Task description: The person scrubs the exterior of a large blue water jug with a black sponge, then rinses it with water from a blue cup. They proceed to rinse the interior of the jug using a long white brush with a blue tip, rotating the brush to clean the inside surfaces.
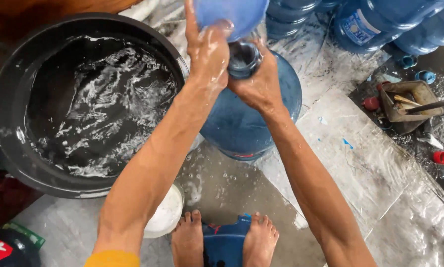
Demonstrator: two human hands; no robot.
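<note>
1. Standing barefoot on the wet floor (pixel 222 193), the person has both feet (pixel 186 237) planted either side of a small blue stool (pixel 225 242). Suds and water lie all over the ground sheet here, so I'd judge a slip the first hazard, more so while leaning forward with both arms out.

2. Just beside the feet sits a white bowl (pixel 166 215), partly under the left forearm. A step back could tip it.

3. Both arms reach forward and converge over the big blue water jug (pixel 251 113), which stands upright on the floor, touching or nearly touching the rim of the black tub (pixel 14 163) full of churning water at the left edge of the sheet.

4. The right hand (pixel 261 84) is wrapped shut around the jug's neck (pixel 243 59), steadying it from the right side.

5. The left hand (pixel 208 47), wet and soapy, is closed on the rim of a blue scoop bowl (pixel 232 15), fingers pointing up, holding it tilted over the neck. With such slick fingers the scoop could slide free, or water could miss the narrow mouth and run down onto the floor.

6. Farther off, near the far right corner, a small tray of tools (pixel 410 101) and loose red caps (pixel 440 157) lie on the ground, and more blue jugs (pixel 375 22) are stacked along the far edge.
</note>
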